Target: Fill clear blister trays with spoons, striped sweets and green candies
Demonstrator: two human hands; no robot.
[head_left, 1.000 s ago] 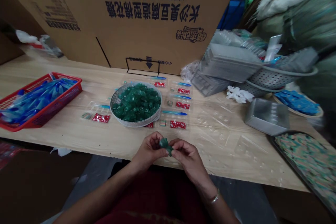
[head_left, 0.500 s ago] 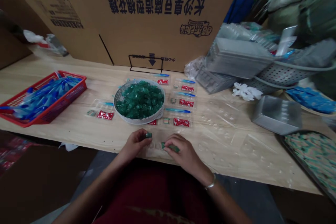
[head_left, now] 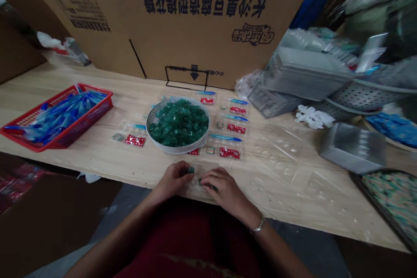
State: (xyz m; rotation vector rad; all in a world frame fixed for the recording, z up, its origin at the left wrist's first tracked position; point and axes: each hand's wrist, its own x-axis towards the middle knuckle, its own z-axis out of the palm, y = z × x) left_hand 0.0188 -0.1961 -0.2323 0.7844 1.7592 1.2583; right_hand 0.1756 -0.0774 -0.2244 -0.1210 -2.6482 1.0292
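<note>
My left hand [head_left: 172, 179] pinches a small green piece [head_left: 190, 170] between its fingertips, just above the wooden tabletop [head_left: 97, 160]. My right hand [head_left: 221, 187] lies curled close by, its fingers on a second green piece [head_left: 208, 187] that is mostly hidden. A clear plastic blister tray [head_left: 195, 181] sits beneath and between my hands. Ahead stands a round mesh-sided tray [head_left: 177, 150] heaped with green wrapped pieces [head_left: 178, 123]. Around it lie further clear blister trays [head_left: 233, 139] holding red sachets and blue sticks.
A red plastic basket [head_left: 87, 121] of blue items stands at the left. At the right are a perforated metal colander [head_left: 361, 97], a grey metal tin [head_left: 352, 147] and a dark tray [head_left: 387, 200] of multicoloured items. A large cardboard box [head_left: 202, 21] walls the back.
My hands have come down to the table and closer together, from holding a green piece up between them. The whole view has also shifted slightly.
</note>
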